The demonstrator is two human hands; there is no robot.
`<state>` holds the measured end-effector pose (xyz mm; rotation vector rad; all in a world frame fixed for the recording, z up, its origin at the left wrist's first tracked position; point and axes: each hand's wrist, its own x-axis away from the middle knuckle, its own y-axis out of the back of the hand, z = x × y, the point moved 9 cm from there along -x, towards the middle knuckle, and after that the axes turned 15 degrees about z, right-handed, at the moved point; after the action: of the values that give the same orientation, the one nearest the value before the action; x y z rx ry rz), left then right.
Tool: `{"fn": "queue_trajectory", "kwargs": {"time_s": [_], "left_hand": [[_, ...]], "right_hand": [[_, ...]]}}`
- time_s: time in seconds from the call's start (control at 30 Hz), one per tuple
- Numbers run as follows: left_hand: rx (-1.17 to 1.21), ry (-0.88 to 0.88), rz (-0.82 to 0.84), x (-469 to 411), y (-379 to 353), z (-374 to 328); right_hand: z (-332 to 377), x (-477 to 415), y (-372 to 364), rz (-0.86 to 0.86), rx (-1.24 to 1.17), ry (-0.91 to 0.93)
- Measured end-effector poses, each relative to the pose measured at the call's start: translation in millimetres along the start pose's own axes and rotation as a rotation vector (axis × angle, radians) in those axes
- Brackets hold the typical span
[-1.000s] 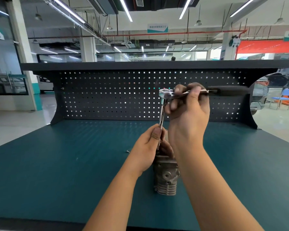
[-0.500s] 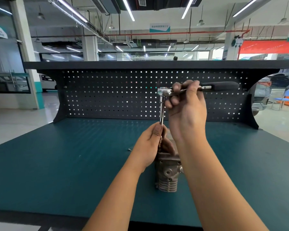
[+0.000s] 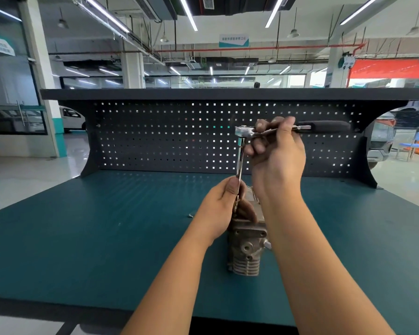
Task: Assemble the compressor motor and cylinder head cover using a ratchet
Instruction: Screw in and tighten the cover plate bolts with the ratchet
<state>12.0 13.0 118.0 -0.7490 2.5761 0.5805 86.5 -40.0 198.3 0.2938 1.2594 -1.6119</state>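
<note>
Single head-worn wide-angle view; faces forward, slightly down across workbench [image 3: 94, 238] toward pegboard [image 3: 155, 141]; compressor [image 3: 246, 250] near, below centre.

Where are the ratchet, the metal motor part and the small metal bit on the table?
ratchet [image 3: 243, 131]: head view, on its shiny head.
metal motor part [image 3: 246, 247]: head view, on its front face.
small metal bit [image 3: 190, 215]: head view, on its middle.

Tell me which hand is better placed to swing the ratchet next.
The right hand: it grips the ratchet just behind its head. The left hand pinches the extension bar low down, above the compressor, and seems best used to steady it.
</note>
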Motion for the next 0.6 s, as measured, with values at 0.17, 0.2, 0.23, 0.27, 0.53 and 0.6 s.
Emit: {"fn": "queue_trajectory", "kwargs": {"time_s": [0.17,0.2,0.23,0.27,0.53,0.6], "left_hand": [[-0.087,0.026,-0.127,2.9,14.7,9.1],[-0.108,0.030,-0.138,4.2,15.0,9.6],[-0.126,0.034,-0.153,5.6,14.6,8.7],[-0.146,0.031,-0.175,7.4,14.4,6.0],[-0.049,-0.022,-0.111,5.5,2.6,-2.1],[-0.076,0.001,-0.134,6.9,4.5,0.0]], "right_hand": [[23.0,35.8,-61.1,0.370,1.097,0.565],[18.8,44.8,-71.5,0.387,1.280,0.684],[16.7,48.3,-75.7,0.359,1.357,0.734],[17.9,47.5,-73.7,0.309,1.356,0.730],[-4.9,-0.9,-5.9,0.047,0.038,-0.006],[12.6,7.3,-24.8,0.185,0.481,0.191]]}}
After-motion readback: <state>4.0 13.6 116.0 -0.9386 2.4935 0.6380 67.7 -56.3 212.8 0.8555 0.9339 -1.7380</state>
